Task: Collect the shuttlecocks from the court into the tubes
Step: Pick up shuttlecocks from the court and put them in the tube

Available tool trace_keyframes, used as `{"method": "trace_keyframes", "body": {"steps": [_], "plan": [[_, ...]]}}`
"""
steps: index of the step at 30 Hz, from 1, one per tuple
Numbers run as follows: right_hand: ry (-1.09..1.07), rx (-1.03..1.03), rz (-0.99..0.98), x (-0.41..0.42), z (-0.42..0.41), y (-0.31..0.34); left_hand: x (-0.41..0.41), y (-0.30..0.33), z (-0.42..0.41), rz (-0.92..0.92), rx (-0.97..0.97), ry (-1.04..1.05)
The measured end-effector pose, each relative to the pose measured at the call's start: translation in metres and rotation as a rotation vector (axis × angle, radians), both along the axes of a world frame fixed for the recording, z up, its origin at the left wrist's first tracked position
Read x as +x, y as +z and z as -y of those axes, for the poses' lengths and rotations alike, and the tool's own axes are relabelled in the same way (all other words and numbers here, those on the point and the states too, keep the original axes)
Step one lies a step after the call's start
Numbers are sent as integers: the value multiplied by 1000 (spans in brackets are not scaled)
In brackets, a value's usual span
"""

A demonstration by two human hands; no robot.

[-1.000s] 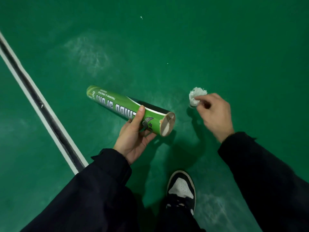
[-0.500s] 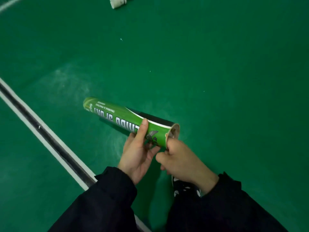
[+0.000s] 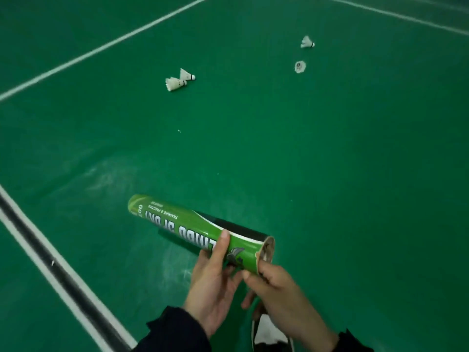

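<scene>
My left hand (image 3: 213, 288) grips a green shuttlecock tube (image 3: 182, 224) near its open end and holds it slanted above the court floor. My right hand (image 3: 284, 295) is curled at the tube's open mouth, thumb against the rim. No shuttlecock shows in its fingers, and the inside of the tube is hidden. Two white shuttlecocks (image 3: 175, 83) lie side by side on the green floor far ahead. Two more lie further right, one on its side (image 3: 307, 42) and one end-on (image 3: 300, 66).
A black and white boundary line (image 3: 50, 262) runs diagonally at my left. White court lines (image 3: 101, 48) cross the far floor. My black and white shoe (image 3: 269, 334) shows under my right hand. Green court floor lies between me and the shuttlecocks.
My right hand picked a shuttlecock off the floor and brought it to the tube's mouth, where it stays. My view has lifted, showing more shuttlecocks ahead.
</scene>
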State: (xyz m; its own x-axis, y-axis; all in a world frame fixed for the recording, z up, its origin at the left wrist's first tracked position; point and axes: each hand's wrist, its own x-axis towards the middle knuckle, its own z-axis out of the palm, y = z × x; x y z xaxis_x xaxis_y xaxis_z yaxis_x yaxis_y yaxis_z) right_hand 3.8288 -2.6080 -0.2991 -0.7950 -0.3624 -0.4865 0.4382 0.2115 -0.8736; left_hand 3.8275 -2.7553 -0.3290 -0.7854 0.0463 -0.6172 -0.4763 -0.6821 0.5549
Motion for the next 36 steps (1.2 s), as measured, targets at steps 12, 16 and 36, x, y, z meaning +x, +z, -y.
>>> {"method": "trace_keyframes", "body": {"steps": [12, 16, 36], "plan": [[-224, 26, 336, 33, -50, 277, 17, 276, -64, 265, -100, -283], [-182, 29, 430, 13, -61, 355, 3, 349, -67, 346, -73, -359], [-23, 56, 175, -365, 121, 413, -346, 412, 113, 240, -1, 57]]}}
